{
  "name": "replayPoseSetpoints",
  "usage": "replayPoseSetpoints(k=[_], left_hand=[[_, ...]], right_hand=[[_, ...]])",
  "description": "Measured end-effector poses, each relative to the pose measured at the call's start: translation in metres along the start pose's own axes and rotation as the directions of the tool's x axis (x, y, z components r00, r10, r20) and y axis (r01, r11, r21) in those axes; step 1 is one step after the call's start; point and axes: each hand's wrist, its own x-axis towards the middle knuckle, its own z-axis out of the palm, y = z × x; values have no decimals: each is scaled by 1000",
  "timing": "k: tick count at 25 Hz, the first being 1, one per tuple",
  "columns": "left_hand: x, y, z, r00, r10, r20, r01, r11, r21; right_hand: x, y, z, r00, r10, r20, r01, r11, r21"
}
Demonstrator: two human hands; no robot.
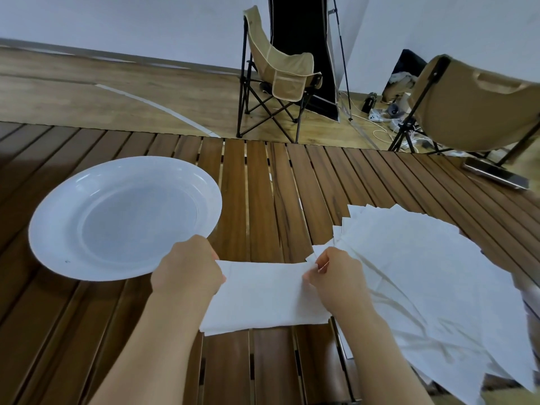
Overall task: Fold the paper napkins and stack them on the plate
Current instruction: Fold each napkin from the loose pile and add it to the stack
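Head view: two folding chairs (280, 80) stand beyond your slatted table (257, 182); a phone (496, 173) lies far right. One plate (122, 217) holds nothing. Your left hand (187, 267) and right hand (336, 276) pinch one folded napkin (263, 293), between plate and fanned napkin pile (423, 273).

readable text: none | round white plastic plate (122, 217): one tiny dark speck near its front rim, possibly a mark, too small to read | white paper napkins (409, 276): plain, no print | beige folding camp chair (280, 77): no legible label | slatted brown wooden desk (263, 185): no markings
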Motion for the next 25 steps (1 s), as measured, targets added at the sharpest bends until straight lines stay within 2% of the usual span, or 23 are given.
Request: replayPoseSetpoints(k=[2, 4, 6, 8, 11, 15, 21, 25], left_hand=[[-7, 7, -4, 994, 9, -108, 2, 995, 103], [-14, 12, -9, 984, 33, -177, -12, 993, 118], [-20, 12, -14, 985, 49, -168, -41, 998, 51], [-25, 8, -19, 990, 71, -126, -76, 996, -38], [-28, 4, -24, 994, 85, -67, -97, 978, -187], [-26, 4, -25, 992, 129, 4, -125, 965, -232], [-23, 2, -24, 983, 182, 27, -169, 955, -245], [-21, 0, -21, 979, 201, 26, -190, 955, -229]], right_hand=[[-3, -2, -5, 997, -37, -65, 34, 999, -38], [-4, -2, -15, 981, -82, -176, 59, 989, -137], [-2, 0, -26, 960, -92, -266, 10, 956, -295], [-1, 5, -37, 949, -24, -314, -95, 928, -359], [-1, 11, -50, 945, 149, -290, -237, 925, -297], [1, 15, -57, 930, 260, -261, -325, 911, -253], [5, 20, -57, 920, 270, -284, -340, 910, -237], [7, 22, -54, 897, 269, -351, -365, 898, -247]])
